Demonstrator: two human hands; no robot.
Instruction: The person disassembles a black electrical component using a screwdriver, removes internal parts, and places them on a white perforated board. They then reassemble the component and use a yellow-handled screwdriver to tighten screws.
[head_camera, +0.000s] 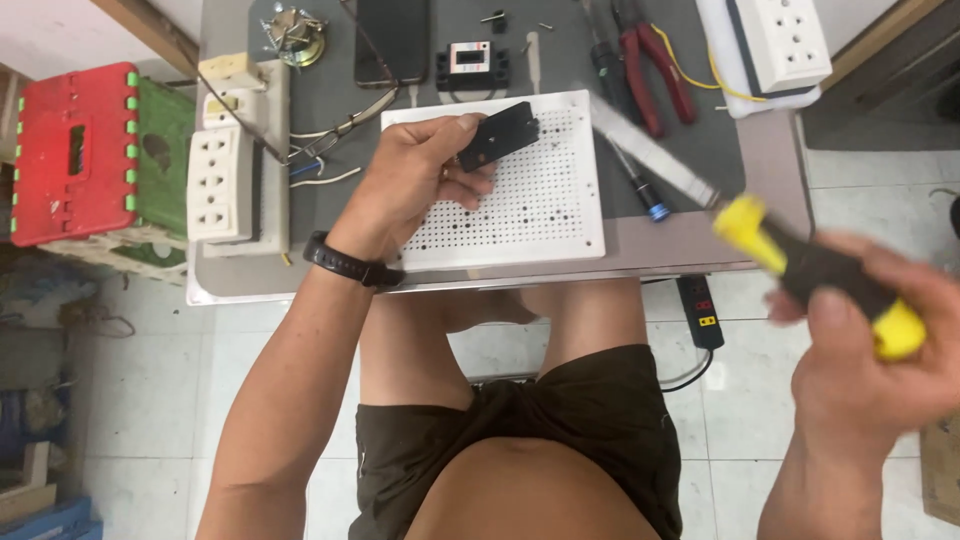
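Nearest to us, at the right edge, our right hand (880, 350) is closed around the black and yellow handle of a screwdriver (815, 265), whose shaft points up and left over the table (240, 285); the tool is blurred. Further out, our left hand (415, 175), with a black wristband (345, 262), pinches a small black part (500, 135) between thumb and fingers, holding it above the white perforated board (550, 200) that lies at the table's near edge. Left of the board sits a stack of white sockets (225, 170) with loose wires. At the far side we see a phone (392, 40), a small black meter (472, 62) and red pliers (655, 60), with another white socket block (785, 40) far right.
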